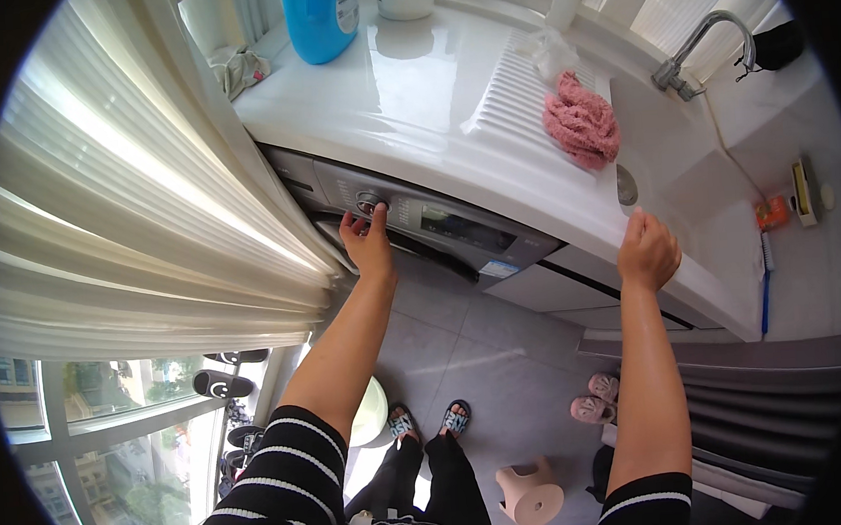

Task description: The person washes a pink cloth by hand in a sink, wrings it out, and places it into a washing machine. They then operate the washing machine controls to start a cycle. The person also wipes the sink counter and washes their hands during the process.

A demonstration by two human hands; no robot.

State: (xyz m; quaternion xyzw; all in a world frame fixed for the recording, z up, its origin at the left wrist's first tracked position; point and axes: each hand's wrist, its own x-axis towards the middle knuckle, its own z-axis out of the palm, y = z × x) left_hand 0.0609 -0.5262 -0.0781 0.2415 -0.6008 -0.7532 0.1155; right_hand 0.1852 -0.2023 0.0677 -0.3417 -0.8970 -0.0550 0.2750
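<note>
Silver dial (368,202) sits at fingertips of the left hand (372,252).

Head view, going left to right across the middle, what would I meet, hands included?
Curtain, left hand, display, pink cloth, right hand, blue brush.

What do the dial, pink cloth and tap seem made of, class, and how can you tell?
Dial: probably metal or metal-coated plastic, its rim silvery and shiny.
Pink cloth: matte textile, perhaps terry or fleece, by its fuzzy, rumpled surface.
Tap: probably chromed metal, by its bright highlights.
</note>
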